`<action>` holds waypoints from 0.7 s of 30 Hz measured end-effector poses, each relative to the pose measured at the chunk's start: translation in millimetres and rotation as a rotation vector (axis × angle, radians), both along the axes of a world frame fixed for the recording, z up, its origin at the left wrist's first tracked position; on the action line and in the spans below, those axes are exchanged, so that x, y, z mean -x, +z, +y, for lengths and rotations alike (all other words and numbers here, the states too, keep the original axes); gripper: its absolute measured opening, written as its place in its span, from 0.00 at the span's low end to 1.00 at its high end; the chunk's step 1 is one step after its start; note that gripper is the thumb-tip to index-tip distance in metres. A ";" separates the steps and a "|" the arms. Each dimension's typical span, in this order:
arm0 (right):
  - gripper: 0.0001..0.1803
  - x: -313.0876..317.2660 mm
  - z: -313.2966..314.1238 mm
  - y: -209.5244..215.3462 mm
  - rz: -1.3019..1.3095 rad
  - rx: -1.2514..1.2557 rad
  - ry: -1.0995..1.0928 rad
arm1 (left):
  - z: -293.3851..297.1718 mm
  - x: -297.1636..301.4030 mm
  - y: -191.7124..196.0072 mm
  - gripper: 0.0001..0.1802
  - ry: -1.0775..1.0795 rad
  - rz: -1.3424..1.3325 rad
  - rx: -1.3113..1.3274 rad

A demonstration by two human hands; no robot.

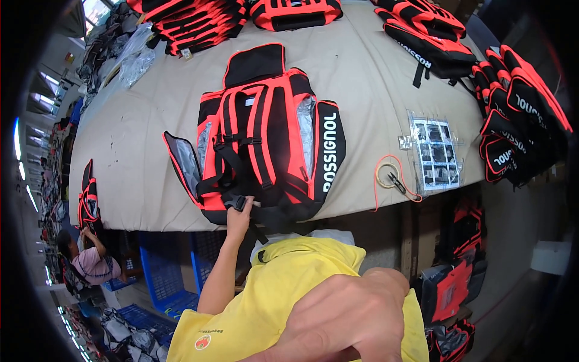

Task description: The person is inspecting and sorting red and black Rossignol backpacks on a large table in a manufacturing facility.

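Lamps [17,136] glow in a line down the far left of the frame, where a long workroom bends away past crowded heaps. At the lower left a co-worker [95,262] in a pale top reaches up to a red-and-black bag [89,196] on the near left end of the surface [362,78], which is covered in wrinkled beige cloth and spans most of the picture. Grey and dark fabric [126,332] is heaped below. Crumpled clear plastic [137,63] lies at the upper left, and blue crates [158,265] stand under the near edge. A layered stack of red-and-black pieces [193,27] fills the top left of centre.

Left of centre, the left hand pinches [239,218] a black buckle [236,203] on the backpack [278,127], which lies at the middle of the frame, top flap and side panels spread. Another bag [295,15] sits at top centre. The right hand [350,311] looms at bottom centre, fingers bent, blocking part of the yellow shirt [265,283]; whether it grips anything, I cannot tell.

Right of centre lie a pale ring [379,175], snips [396,183] and a plastic-covered sheet [435,154]. Bags [431,36] crowd the upper right; more [518,114] overhang the right edge.
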State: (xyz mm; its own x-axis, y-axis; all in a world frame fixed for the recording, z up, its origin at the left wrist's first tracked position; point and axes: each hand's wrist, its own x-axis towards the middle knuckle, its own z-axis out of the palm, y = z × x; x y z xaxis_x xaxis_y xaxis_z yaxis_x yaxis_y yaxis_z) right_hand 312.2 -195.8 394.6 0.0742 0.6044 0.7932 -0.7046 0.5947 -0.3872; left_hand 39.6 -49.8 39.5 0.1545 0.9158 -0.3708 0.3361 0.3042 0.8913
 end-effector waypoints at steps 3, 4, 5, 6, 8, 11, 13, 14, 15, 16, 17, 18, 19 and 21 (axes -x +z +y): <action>0.24 4.7 4.4 -3.7 0.051 0.027 0.249 | 0.8 -1.2 0.9 0.16 0.037 -0.024 0.003; 0.25 0.3 9.7 0.9 -0.032 0.020 0.183 | -0.1 0.6 1.3 0.16 0.045 -0.025 0.006; 0.27 -3.8 13.6 3.5 -0.115 0.012 0.116 | -0.3 2.3 2.3 0.16 0.042 -0.013 -0.014; 0.27 -9.2 14.2 4.0 -0.123 0.013 0.117 | 0.7 -1.9 4.6 0.16 0.033 -0.010 -0.033; 0.24 -20.7 16.1 3.6 -0.482 0.272 0.428 | 1.1 -5.3 13.2 0.18 0.021 -0.014 -0.033; 0.28 -24.1 23.7 -21.4 -0.751 0.213 0.029 | -2.6 -3.6 40.4 0.22 0.013 -0.005 -0.021; 0.23 -27.5 24.2 -61.7 -0.692 0.231 -0.225 | -2.6 -3.2 70.2 0.26 -0.013 -0.005 0.035; 0.18 -33.8 22.5 -75.4 -0.792 0.494 -0.165 | -0.1 1.4 79.0 0.28 0.002 0.001 0.065; 0.20 -36.7 23.5 -99.8 -0.856 0.660 -0.234 | 5.5 8.1 82.5 0.27 -0.020 0.056 0.083; 0.18 -32.1 27.6 -126.8 -0.834 0.853 -0.362 | 11.6 17.5 70.9 0.29 -0.001 0.205 -0.096; 0.18 -30.9 33.0 -161.0 -0.896 1.010 -0.491 | 15.3 7.7 76.9 0.31 0.029 0.312 -0.269; 0.20 -31.6 39.3 -191.3 -1.044 1.055 -0.648 | 19.8 -1.7 83.4 0.34 0.063 0.423 -0.439; 0.23 -34.1 46.3 -223.4 -1.194 1.097 -0.806 | 29.6 -5.3 76.7 0.34 0.062 0.427 -0.425; 0.31 -41.8 57.3 -312.4 -1.233 1.059 -1.077 | 48.1 -10.9 43.5 0.38 -0.060 0.876 -0.851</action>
